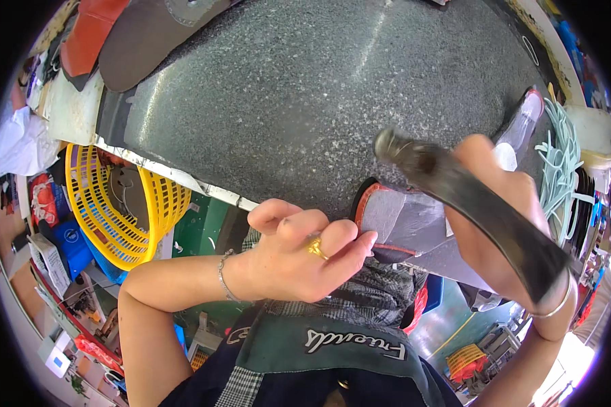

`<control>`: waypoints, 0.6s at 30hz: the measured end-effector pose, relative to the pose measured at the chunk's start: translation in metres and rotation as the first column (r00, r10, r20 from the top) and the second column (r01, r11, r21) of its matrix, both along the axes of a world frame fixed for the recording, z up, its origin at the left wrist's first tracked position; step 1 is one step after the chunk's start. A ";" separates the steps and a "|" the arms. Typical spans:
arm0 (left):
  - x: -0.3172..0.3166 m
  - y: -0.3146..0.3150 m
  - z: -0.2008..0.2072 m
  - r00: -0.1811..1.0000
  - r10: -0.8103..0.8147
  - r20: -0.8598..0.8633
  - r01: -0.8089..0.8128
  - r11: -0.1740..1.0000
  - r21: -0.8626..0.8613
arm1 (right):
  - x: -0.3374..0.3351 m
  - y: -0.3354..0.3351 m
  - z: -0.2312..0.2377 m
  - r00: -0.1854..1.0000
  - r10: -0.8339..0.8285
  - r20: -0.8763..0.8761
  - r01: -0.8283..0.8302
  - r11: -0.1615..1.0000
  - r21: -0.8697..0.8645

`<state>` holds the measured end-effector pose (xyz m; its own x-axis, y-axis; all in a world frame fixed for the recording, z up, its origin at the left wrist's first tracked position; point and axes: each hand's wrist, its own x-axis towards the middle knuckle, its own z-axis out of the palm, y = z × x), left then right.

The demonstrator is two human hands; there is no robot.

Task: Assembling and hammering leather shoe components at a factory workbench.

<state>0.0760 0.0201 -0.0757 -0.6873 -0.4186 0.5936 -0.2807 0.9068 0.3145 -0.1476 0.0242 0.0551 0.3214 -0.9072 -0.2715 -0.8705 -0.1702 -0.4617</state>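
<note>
Speckled grey stone makes the work table (305, 88). At its near edge lies a grey shoe piece (404, 220) with a red rim, pinned by the left hand (299, 261), fingers curled, so it stays put. The right hand (495, 203) grips a dark tool (468, 197), maybe a hammer, raised above. A yellow basket (102, 203) sits under the table.

Right hand (495, 224) mostly hidden behind the dark curved tool (482, 203) it grips; tool's far tip motion-blurred, so its shape there cannot be told. Grey sole piece (404, 224) at the near edge of the speckled worktop (305, 88): its near end is covered by the left hand (299, 258), its right part by the tool and right hand. Yellow basket (108, 210) below the worktop's left edge holds a dark item, too shadowed to identify.
</note>
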 end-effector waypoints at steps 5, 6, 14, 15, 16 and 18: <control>0.010 -0.012 0.006 0.998 0.015 0.062 -0.014 1.000 -0.021 | -0.007 -0.005 -0.019 0.999 -0.018 -0.032 0.021 0.994 0.103; 0.019 -0.018 0.014 0.998 0.017 0.062 -0.015 0.999 -0.029 | -0.022 -0.009 -0.024 0.999 -0.046 -0.029 0.043 0.996 -0.082; 0.023 -0.046 0.074 0.877 0.345 0.334 -0.364 0.931 -0.005 | -0.174 -0.085 -0.072 0.775 -0.521 -0.357 0.219 0.752 -0.622; 0.010 -0.036 0.076 0.937 0.245 0.250 -0.280 0.953 0.113 | -0.178 -0.092 -0.076 0.772 -0.529 -0.352 0.219 0.742 -0.634; -0.003 -0.031 0.077 0.972 0.090 0.217 -0.144 0.958 0.248 | -0.182 -0.097 -0.082 0.773 -0.530 -0.348 0.211 0.733 -0.646; -0.040 -0.026 0.075 0.986 -0.088 0.141 0.027 0.920 0.390 | -0.189 -0.098 -0.090 0.770 -0.531 -0.354 0.206 0.731 -0.651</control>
